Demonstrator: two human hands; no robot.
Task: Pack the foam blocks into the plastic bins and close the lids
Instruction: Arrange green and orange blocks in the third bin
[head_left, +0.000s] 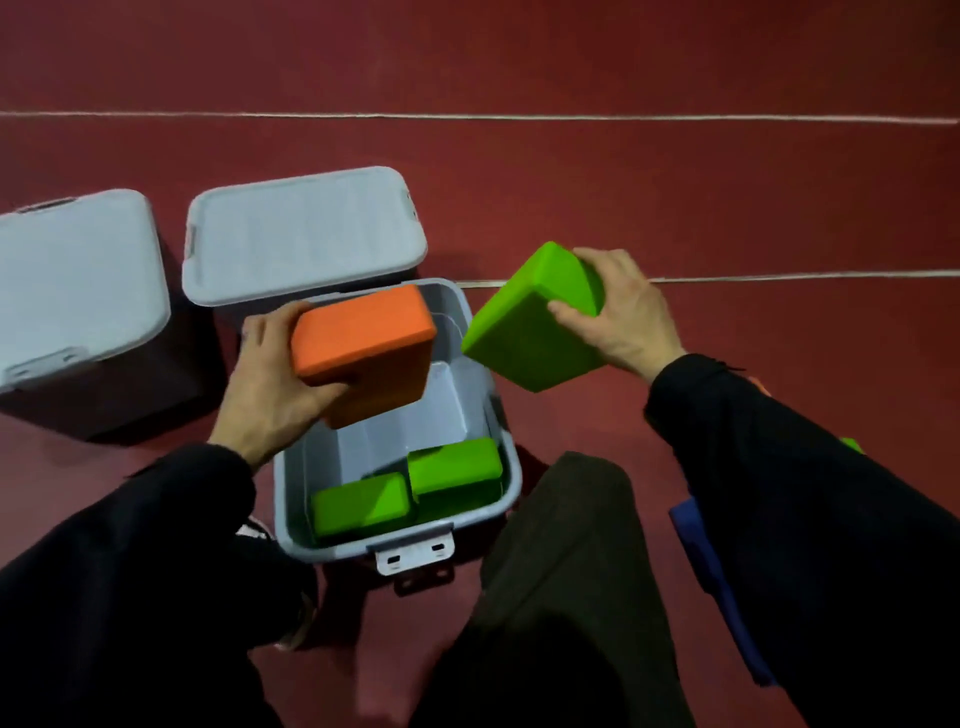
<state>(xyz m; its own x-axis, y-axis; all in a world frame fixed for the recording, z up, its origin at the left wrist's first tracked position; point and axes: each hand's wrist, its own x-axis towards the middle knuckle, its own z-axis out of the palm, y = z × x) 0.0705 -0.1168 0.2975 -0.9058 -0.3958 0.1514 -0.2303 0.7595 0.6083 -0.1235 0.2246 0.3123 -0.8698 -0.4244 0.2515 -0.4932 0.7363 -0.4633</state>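
An open grey plastic bin (511, 467) stands on the floor between my knees, its latch (414, 555) facing me. Two green foam blocks (361, 505) (454, 466) lie inside at its near end. My left hand (270, 382) grips an orange foam block (363, 345) over the bin's far left part. My right hand (621, 312) grips a large green foam block (535, 319), tilted, just above and to the right of the bin's far rim.
Behind the open bin sits a bin with its grey lid (304, 236) on, and a second lidded bin (78, 283) stands at the left. The floor is dark red with white lines (519, 117). A blue object (711, 582) and a green scrap (852, 445) show beside my right sleeve.
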